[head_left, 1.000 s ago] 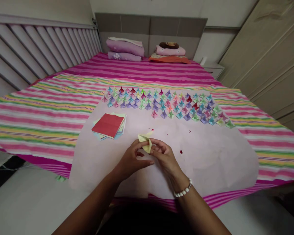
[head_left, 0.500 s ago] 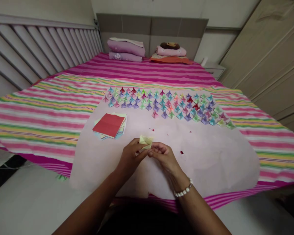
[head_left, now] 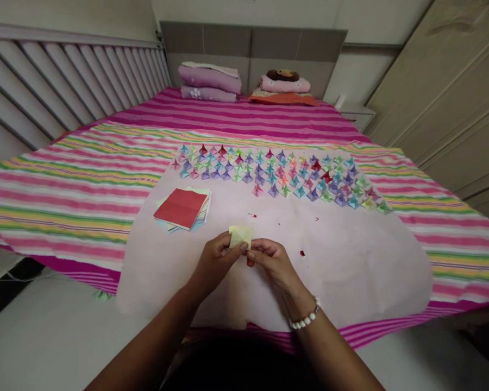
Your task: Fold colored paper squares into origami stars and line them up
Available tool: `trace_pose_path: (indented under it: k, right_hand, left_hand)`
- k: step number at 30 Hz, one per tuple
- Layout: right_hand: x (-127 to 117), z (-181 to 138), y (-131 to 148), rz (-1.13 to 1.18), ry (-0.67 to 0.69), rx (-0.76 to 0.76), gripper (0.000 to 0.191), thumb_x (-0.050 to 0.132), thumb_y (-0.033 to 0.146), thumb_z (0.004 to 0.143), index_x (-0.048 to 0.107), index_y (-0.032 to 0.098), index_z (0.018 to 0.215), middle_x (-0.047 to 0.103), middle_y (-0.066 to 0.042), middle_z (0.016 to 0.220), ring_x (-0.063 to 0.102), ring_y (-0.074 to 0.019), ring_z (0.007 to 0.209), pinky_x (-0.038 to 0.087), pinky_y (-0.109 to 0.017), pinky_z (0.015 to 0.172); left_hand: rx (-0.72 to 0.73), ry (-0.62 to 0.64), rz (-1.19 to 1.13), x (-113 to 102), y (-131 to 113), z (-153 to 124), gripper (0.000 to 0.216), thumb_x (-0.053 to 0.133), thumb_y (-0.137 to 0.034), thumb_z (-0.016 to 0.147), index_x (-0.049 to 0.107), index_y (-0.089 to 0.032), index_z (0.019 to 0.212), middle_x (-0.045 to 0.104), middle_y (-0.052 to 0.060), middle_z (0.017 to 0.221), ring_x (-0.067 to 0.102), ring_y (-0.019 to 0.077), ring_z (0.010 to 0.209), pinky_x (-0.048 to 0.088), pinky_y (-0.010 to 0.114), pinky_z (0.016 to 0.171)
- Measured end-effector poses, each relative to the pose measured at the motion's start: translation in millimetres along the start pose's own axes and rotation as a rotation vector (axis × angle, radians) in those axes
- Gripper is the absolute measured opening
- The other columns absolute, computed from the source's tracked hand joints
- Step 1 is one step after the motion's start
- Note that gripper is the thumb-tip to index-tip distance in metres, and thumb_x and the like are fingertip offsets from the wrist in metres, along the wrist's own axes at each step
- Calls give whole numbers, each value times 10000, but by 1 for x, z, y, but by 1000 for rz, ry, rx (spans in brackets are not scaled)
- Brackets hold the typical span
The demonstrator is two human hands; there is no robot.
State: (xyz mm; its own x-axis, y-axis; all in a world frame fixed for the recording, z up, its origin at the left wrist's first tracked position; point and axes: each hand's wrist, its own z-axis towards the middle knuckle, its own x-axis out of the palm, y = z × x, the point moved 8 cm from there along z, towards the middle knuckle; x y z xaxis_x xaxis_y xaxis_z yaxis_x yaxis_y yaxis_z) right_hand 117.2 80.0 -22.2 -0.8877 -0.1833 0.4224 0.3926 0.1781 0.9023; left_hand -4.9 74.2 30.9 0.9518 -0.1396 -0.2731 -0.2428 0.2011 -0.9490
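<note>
A small pale yellow folded paper (head_left: 240, 236) is pinched between both of my hands just above a large pale pink sheet (head_left: 350, 260) spread on the bed. My left hand (head_left: 215, 263) grips its lower left edge with thumb and fingers. My right hand (head_left: 269, 260), with a white bead bracelet at the wrist, pinches its lower right edge. To the left lies a stack of square coloured papers (head_left: 182, 208) with a red sheet on top. Beyond my hands, several rows of small folded paper shapes (head_left: 277, 174) in many colours stand on the sheet.
The bed carries a pink, green and yellow striped cover (head_left: 65, 184). Folded pillows (head_left: 209, 81) and a pink cushion (head_left: 285, 87) lie at the headboard. A slatted rail (head_left: 65, 76) runs along the left, a wardrobe (head_left: 452, 92) stands right. Tiny red scraps (head_left: 301, 253) dot the sheet.
The yellow paper has been flattened from an open, pointed shape into a compact flat square between my fingers. Both hands stayed in about the same place.
</note>
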Motion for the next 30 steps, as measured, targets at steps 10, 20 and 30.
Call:
trace_pose_path:
  k: [10, 20, 30]
  right_hand:
    - [-3, -3, 2, -54, -39, -11, 190, 834, 316, 578, 750, 199, 702, 639, 17, 536, 507, -100, 480, 417, -237, 498]
    - [-4, -4, 2, -79, -16, -36, 116, 762, 293, 679, 755, 190, 731, 690, -15, 651, 510, -98, 516, 413, -237, 526]
    - [-6, -6, 14, -241, -107, -85, 168, 741, 349, 674, 719, 182, 670, 646, -7, 574, 441, -93, 472, 341, -219, 442]
  left_hand:
    - [14, -20, 37, 3, -4, 0, 109, 616, -267, 801, 644, -170, 760, 630, 10, 805, 584, 144, 765, 464, 252, 704]
    - [-86, 6, -89, 4, 7, -1, 196, 571, -341, 836, 572, -165, 751, 604, -14, 699, 541, 121, 638, 448, 243, 594]
    - [-76, -20, -76, 4, 8, -1, 213, 584, -366, 822, 602, -160, 771, 616, 0, 728, 555, 143, 701, 458, 263, 668]
